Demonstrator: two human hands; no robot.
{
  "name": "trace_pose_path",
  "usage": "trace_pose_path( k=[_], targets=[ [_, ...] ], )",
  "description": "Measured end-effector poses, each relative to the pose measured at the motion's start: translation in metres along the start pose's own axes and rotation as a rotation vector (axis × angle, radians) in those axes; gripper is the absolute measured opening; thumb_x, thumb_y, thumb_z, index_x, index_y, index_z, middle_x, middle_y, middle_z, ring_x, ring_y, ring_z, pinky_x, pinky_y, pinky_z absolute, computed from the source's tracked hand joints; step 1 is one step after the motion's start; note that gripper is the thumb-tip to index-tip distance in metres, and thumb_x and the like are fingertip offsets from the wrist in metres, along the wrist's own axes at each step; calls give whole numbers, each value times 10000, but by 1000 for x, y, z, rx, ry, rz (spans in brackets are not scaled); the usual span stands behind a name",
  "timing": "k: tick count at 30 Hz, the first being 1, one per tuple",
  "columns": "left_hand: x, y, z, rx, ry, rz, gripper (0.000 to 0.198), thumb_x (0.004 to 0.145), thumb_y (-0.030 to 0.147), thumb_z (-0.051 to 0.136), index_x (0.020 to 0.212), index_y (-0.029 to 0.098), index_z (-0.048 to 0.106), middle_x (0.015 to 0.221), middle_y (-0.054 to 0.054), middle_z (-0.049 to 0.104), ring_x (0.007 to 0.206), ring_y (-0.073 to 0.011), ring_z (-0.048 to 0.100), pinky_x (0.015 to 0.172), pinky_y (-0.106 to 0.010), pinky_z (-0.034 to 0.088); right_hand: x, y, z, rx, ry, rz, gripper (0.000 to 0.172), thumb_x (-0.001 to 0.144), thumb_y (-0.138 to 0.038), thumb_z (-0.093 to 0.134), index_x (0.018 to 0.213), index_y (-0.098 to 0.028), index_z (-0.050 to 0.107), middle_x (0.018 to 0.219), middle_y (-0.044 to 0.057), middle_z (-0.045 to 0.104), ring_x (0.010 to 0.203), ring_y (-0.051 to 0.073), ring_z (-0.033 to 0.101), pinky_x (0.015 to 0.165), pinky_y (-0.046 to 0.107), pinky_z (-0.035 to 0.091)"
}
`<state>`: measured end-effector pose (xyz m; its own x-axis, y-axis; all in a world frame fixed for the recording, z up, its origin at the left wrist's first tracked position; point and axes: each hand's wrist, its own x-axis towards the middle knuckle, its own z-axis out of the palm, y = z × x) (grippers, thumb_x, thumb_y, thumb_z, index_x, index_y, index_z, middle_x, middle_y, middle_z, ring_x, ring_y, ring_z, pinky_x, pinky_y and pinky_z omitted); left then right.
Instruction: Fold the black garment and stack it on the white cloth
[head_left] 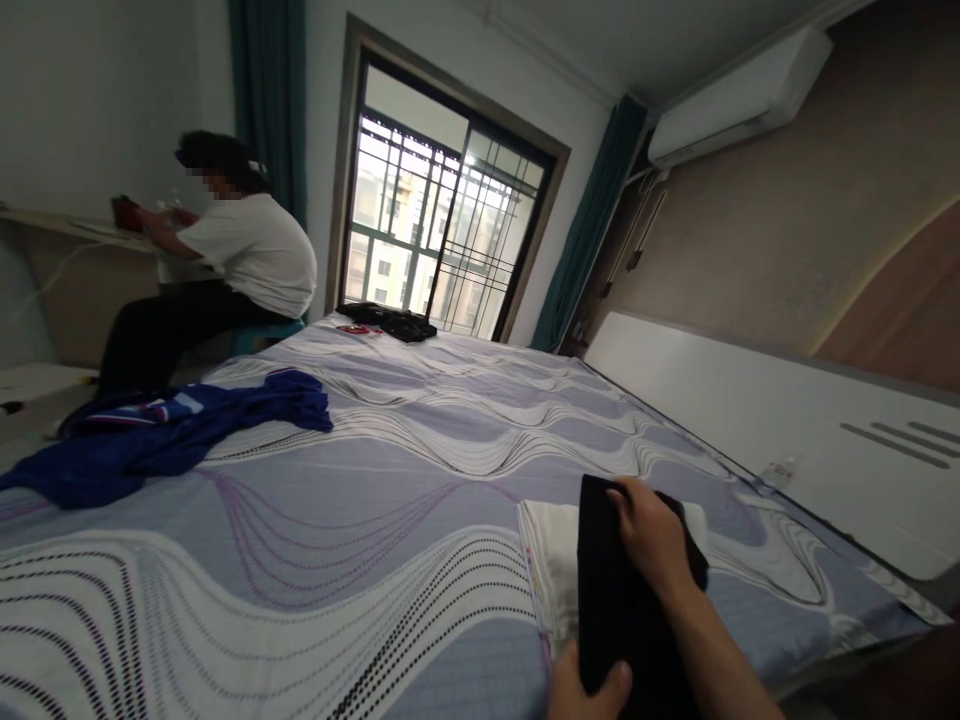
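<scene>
A folded black garment [622,610] is held in both hands at the lower right; its exact kind cannot be made out. My right hand [651,528] is closed on its upper part, with the fingers partly hidden behind the wrist and cloth. At the bottom edge of the view, my left hand [589,690] grips the lower left side, thumb in front. Behind the garment, a folded white cloth [551,550] with a coloured edge lies on the bed, partly covered from sight.
The bed [390,510] has a wavy grey and white sheet and a white headboard [720,420]. A blue garment [225,425] lies at the left, black clothes [397,322] at the far end. Another person [255,250] sits at a desk [67,228]. A small bottle [780,470] stands beside the headboard.
</scene>
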<state>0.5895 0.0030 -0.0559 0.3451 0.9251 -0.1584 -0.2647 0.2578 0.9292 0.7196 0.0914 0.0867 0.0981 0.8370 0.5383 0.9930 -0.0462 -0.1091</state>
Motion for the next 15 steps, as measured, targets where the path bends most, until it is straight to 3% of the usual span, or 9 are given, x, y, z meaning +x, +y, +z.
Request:
trace_pose_path(
  k=[1, 3, 7, 10, 15],
  targets=[
    [11, 1, -1, -46, 17, -29, 648, 655, 537, 723, 1155, 128, 665, 1092, -113, 733, 1076, -277, 649, 951, -345, 504, 11, 1, 23, -23, -134, 26, 287, 995, -344, 389, 1155, -207, 585, 1160, 78, 673, 1009, 222, 647, 816, 306, 455],
    [28, -1, -7, -88, 57, -81, 597, 662, 566, 714, 1050, 113, 695, 1009, -116, 745, 1047, -282, 653, 930, -366, 511, 21, -3, 71, -18, -284, 28, 225, 974, -303, 457, 1095, -212, 624, 1103, 60, 699, 997, 202, 658, 803, 277, 451],
    [40, -15, -24, -75, 120, -134, 518, 600, 558, 776, 859, 114, 715, 813, -90, 736, 934, -282, 669, 870, -381, 528, 12, -11, 141, -10, -386, 48, 202, 968, -240, 473, 1038, -177, 652, 1070, 88, 697, 984, 193, 664, 776, 261, 447],
    [40, -26, -25, -99, 129, -147, 474, 594, 535, 793, 810, 121, 712, 766, -78, 723, 874, -265, 672, 822, -366, 543, 9, -2, 162, -23, -396, 61, 248, 999, -259, 411, 1095, -174, 624, 1128, 96, 666, 1030, 189, 641, 814, 264, 435],
    [42, -35, -18, -158, 87, -99, 508, 606, 575, 779, 826, 123, 706, 731, -55, 706, 834, -237, 664, 747, -322, 557, 21, 10, 173, -55, -391, 59, 282, 1019, -296, 360, 1129, -189, 597, 1157, 87, 634, 1042, 186, 614, 830, 266, 417]
  ],
)
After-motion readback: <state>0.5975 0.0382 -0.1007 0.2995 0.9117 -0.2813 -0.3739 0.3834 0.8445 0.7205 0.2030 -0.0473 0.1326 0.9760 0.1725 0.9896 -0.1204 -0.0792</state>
